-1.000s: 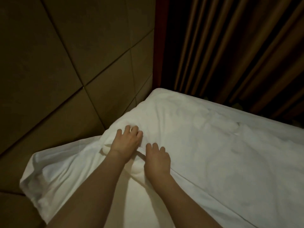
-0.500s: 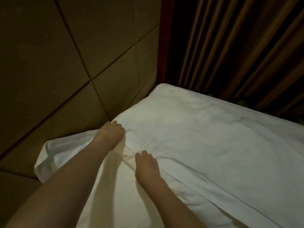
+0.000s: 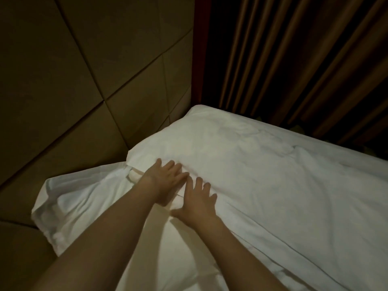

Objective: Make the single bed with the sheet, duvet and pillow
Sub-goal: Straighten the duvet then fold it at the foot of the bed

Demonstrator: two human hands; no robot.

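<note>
Duvet [image 3: 273, 196] is white, lies across the bed and fills the right and centre of view, its folded top edge running diagonally from under my hands down to the lower right. Near me, both bare forearms reach in from the bottom left. Right hand [image 3: 197, 203] lies flat, palm down, fingers [image 3: 206, 186] spread and released, pressing on the duvet's edge; it grips nothing. Left hand [image 3: 165, 178] sits just beside it, slightly farther and to the left, also flat with fingers loose and extended, resting where the duvet edge meets the pillow [image 3: 168, 143]. Thumb sides of the two hands are nearly touching.

Below and left of the hands is the sheet [image 3: 178, 248], smooth, pale, partly shaded by my arms. A loose bunch of white cloth [image 3: 73, 196] hangs off the bed's left side, rumpled, against the wall; cannot tell whether it is sheet or duvet cover. A small folded bit of white fabric pokes out just left of my left wrist.

Farther: pillow is at the head corner, lying flat, its far corner close to the wall. Duvet shows light creases toward the far side.

Beyond: padded wall panels [image 3: 84, 80] at left, a dark red post [image 3: 198, 49] at the corner, pleated brown curtains [image 3: 294, 59] behind the bed's far side.
</note>
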